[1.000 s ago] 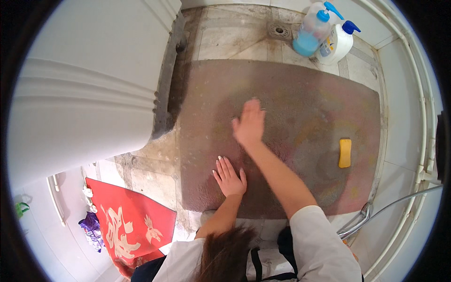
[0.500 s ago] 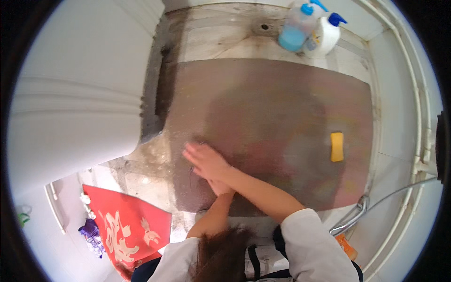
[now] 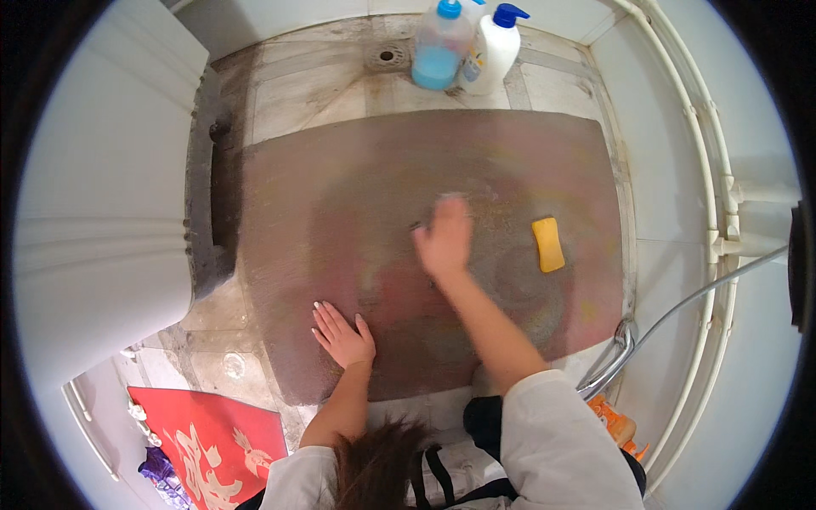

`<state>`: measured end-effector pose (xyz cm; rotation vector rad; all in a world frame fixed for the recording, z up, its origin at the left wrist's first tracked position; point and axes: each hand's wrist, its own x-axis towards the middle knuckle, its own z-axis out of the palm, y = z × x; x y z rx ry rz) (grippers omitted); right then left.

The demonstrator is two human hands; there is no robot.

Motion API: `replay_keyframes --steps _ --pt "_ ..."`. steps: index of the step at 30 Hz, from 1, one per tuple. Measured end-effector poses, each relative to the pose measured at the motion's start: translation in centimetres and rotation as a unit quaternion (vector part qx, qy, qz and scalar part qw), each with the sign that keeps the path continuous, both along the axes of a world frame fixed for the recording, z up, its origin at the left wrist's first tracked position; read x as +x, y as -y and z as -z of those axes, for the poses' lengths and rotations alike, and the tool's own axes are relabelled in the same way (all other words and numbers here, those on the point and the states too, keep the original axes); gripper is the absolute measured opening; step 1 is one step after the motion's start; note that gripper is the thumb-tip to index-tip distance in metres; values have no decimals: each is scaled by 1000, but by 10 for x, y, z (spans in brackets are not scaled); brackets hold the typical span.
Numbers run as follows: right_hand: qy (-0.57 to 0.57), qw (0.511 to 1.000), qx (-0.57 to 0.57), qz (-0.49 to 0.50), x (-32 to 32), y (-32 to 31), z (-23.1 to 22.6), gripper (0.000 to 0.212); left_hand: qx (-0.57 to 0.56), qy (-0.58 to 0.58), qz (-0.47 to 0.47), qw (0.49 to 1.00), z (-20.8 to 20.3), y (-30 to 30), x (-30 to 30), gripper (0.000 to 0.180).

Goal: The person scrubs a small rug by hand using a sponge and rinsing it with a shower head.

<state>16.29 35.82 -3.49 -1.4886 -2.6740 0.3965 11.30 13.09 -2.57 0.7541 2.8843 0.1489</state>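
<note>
Right hand [image 3: 444, 240] (blurry, fingers spread, gripping nothing) has swung back out to the middle of the wet brownish-red floor mat [image 3: 340, 178], near the yellow sponge [image 3: 548, 244], so scrubbing's ongoing; left hand [image 3: 342, 334] still lies flat, open, bracing.

Both hands on mat [image 3: 340, 195] — sponge [image 3: 548, 244] right, bottles [image 3: 463, 42] behind mat.

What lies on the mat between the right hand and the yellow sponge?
Nothing: in the head view, only bare wet brown mat separates the motion-blurred right hand from the yellow sponge, which lies apart from the hand.
</note>
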Motion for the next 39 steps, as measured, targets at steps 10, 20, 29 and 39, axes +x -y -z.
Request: replay_keyframes --steps 10,20,29,39 --pt "-82 994 35 -62 6 -25 -12 57 0 6 2 1000 -3 1 -1 64" --pt "-15 995 95 -32 -16 -20 6 67 1 4 5 1000 -1 -1 1 64" --pt "-84 921 -70 -373 -3 59 -24 67 -4 9 -1 1000 -1 2 -2 66" --pt "-49 981 74 172 -100 -104 2 64 4 31 6 999 -4 -1 -1 65"
